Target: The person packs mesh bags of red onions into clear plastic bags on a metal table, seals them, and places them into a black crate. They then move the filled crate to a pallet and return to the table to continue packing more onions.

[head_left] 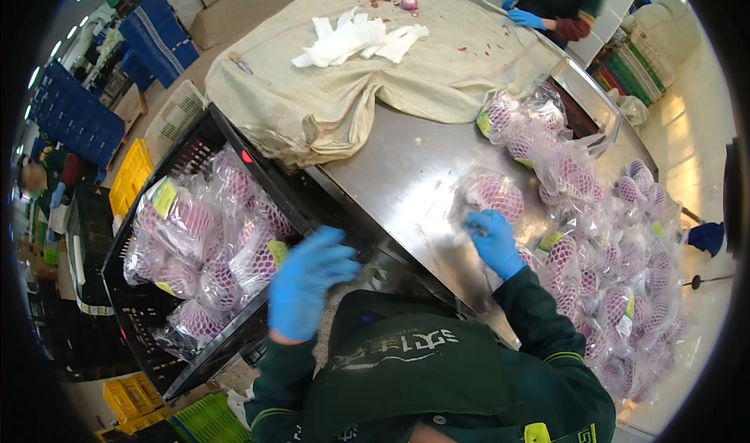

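My left hand (307, 285), in a blue glove and blurred, is beside the near right wall of a black plastic crate (202, 349). Its fingers are apart and nothing is in them. Inside the crate lie several clear bags of net-wrapped red onions (196, 220), some with yellow-green labels. My right hand (495, 244), also gloved, has its fingers curled on the near edge of a single clear bag of red onions (497, 196). That bag rests on the stainless steel table (375, 167). To its right, many similar bags (615, 279) are heaped along the table.
A beige cloth (433, 85) covers the table's far part, with white foam nets or paper (357, 38), a knife (240, 62) and a loose red onion (409, 2). A co-worker's gloved hand (525, 19) rests at its far edge. Blue crates (158, 38) stand stacked at left.
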Demonstrator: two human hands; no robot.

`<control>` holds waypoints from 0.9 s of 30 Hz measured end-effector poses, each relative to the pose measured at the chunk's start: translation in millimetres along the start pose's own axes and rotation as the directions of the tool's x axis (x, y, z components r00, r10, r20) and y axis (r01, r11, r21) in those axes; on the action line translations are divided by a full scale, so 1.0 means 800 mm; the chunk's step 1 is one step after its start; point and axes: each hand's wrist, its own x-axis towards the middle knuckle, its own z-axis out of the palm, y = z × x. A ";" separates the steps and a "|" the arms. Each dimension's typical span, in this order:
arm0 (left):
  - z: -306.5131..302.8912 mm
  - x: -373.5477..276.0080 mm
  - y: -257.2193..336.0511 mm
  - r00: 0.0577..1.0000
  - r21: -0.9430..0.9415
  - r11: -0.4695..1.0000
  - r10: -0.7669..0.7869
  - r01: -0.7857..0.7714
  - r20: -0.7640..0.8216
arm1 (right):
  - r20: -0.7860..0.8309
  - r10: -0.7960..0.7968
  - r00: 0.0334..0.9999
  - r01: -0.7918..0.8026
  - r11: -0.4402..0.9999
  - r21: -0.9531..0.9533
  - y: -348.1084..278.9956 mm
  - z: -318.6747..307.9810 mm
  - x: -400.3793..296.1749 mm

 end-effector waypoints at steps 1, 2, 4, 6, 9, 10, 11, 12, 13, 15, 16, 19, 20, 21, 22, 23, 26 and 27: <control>0.023 0.008 -0.021 0.999 0.215 0.976 -0.044 0.043 -0.001 | 0.023 -0.005 1.000 0.007 0.998 -0.062 -0.001 0.003 -0.013; 0.028 0.023 -0.049 0.997 0.364 0.929 -0.067 0.073 -0.030 | 0.062 -0.043 0.997 0.049 0.995 -0.089 -0.003 0.005 -0.025; 0.026 0.038 -0.088 0.988 0.442 0.886 -0.155 0.140 -0.002 | 0.104 -0.097 0.990 0.111 0.985 -0.135 -0.009 0.007 -0.043; 0.024 0.054 -0.098 0.964 0.521 0.823 -0.267 0.225 0.006 | 0.125 -0.124 0.984 0.145 0.974 -0.175 -0.020 0.005 -0.059; 0.028 0.090 -0.092 0.878 0.697 0.640 -0.477 0.324 0.031 | 0.159 -0.133 0.978 0.171 0.950 -0.261 -0.028 0.007 -0.077; 0.035 0.093 -0.091 0.865 0.793 0.555 -0.496 0.251 0.073 | 0.180 -0.113 0.977 0.160 0.948 -0.274 -0.028 0.010 -0.083; 0.045 0.096 -0.089 0.848 0.870 0.463 -0.518 0.166 0.114 | 0.164 -0.113 0.980 0.157 0.945 -0.286 -0.029 0.012 -0.088; 0.075 0.100 -0.070 0.811 0.943 0.306 -0.580 0.129 0.077 | 0.145 -0.106 0.984 0.146 0.941 -0.305 -0.030 0.013 -0.093; 0.082 0.108 -0.071 0.796 0.946 0.297 -0.600 0.129 0.079 | 0.127 -0.114 0.985 0.150 0.936 -0.318 -0.032 0.013 -0.095; 0.087 0.118 -0.077 0.764 0.952 0.278 -0.640 0.129 0.083 | 0.173 -0.060 0.983 0.114 0.940 -0.323 -0.036 0.009 -0.103; 0.075 0.124 -0.091 0.806 0.957 0.289 -0.561 -0.023 0.189 | 0.188 -0.041 0.981 0.100 0.944 -0.314 -0.037 0.004 -0.106; 0.040 0.110 -0.117 0.722 0.810 0.550 -0.643 0.203 0.256 | 0.141 0.031 0.990 -0.009 0.988 -0.154 -0.086 -0.028 -0.106; 0.045 0.099 -0.110 0.661 0.707 0.547 -0.735 0.448 0.150 | 0.107 0.047 0.993 -0.039 0.996 -0.082 -0.109 -0.042 -0.105; 0.046 0.088 -0.111 0.677 0.651 0.610 -0.710 0.451 0.195 | 0.071 0.070 0.995 -0.069 0.997 -0.014 -0.126 -0.048 -0.107; 0.045 0.077 -0.114 0.694 0.590 0.668 -0.680 0.454 0.236 | 0.036 0.032 0.999 -0.032 0.999 -0.007 -0.133 -0.047 -0.109; 0.044 0.067 -0.114 0.713 0.524 0.721 -0.647 0.454 0.271 | 0.078 0.075 0.994 -0.074 0.997 -0.028 -0.138 -0.037 -0.109; 0.047 0.052 -0.119 0.732 0.472 0.725 -0.647 0.502 0.214 | 0.090 0.089 0.992 -0.079 0.990 -0.113 -0.151 0.009 -0.105; 0.044 0.049 -0.122 0.736 0.454 0.721 -0.652 0.524 0.184 | 0.054 0.090 0.994 -0.081 0.985 -0.152 -0.155 0.024 -0.104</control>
